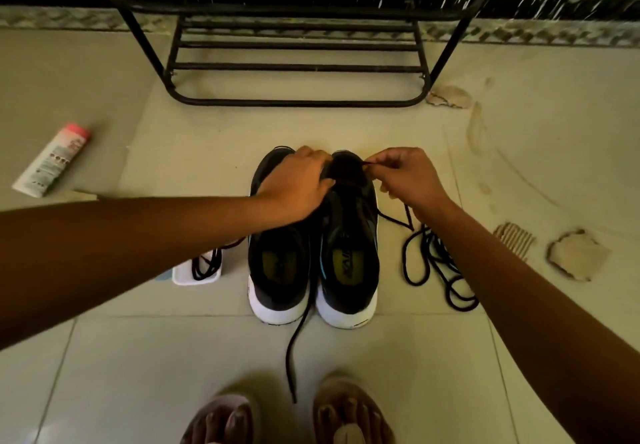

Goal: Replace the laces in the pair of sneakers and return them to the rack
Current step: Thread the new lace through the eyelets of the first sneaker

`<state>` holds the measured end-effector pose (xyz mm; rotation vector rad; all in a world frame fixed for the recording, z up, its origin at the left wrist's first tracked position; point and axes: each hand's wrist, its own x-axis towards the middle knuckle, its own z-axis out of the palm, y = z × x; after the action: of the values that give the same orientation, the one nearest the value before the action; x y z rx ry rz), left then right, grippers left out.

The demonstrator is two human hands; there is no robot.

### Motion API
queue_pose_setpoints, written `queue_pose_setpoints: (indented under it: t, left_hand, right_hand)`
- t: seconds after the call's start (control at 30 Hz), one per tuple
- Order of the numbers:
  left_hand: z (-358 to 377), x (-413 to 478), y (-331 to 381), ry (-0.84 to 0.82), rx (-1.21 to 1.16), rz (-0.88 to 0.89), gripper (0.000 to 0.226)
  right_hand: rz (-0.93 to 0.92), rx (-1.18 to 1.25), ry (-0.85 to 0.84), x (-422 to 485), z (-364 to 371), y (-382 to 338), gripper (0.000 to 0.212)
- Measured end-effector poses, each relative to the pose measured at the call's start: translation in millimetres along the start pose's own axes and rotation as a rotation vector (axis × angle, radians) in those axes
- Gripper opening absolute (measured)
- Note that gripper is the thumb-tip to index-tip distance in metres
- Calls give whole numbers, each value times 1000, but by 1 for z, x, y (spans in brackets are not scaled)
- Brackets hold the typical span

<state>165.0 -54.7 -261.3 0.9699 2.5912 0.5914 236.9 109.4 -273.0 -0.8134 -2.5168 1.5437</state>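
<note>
Sandalled feet (349,409) stand on the tiled floor (138,374), with the free end of a black lace (294,357) trailing between them from the right sneaker (349,263). It stands beside the left sneaker (278,270), heels toward the camera, just short of the black rack (294,101). The left hand (294,184) reaches across the left sneaker and curls its fingers and thumb round the right sneaker's forefoot. The right hand (405,177) pinches the lace at that toe between thumb and fingertips. Loose black laces (436,263) lie coiled to the right; a white tray (197,272) holding another lace and a tube (52,159) lie left.
</note>
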Motion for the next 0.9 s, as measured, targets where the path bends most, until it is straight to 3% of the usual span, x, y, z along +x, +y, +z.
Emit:
queue_pose_setpoints:
  t: [0.07,0.23,0.43,0.57,0.7,0.8,0.9]
  left_hand:
    - [4,11,-3,-52,63,-11,41]
    - [15,15,0,-124,20,-50,17]
    - [22,5,10,-180,-59,-59,6]
    - [20,-31,32,-226,-82,22,19]
    - [26,-78,50,-466,-149,100,21]
    - [25,-80,48,-400,-244,97,17]
    - [22,-59,30,-174,-315,14,13]
  right_hand:
    - [-20,35,27,-1,-1,2,6]
    - [-42,114,81,-2,-8,-2,5]
    - [21,267,36,-3,-8,-11,14]
    - [-48,128,-23,-6,1,-12,14]
    - [-178,-149,-108,-7,11,-4,13]
    - [-246,-280,-180,-8,17,-1,18]
    - [-300,-360,-229,-9,19,-4,23]
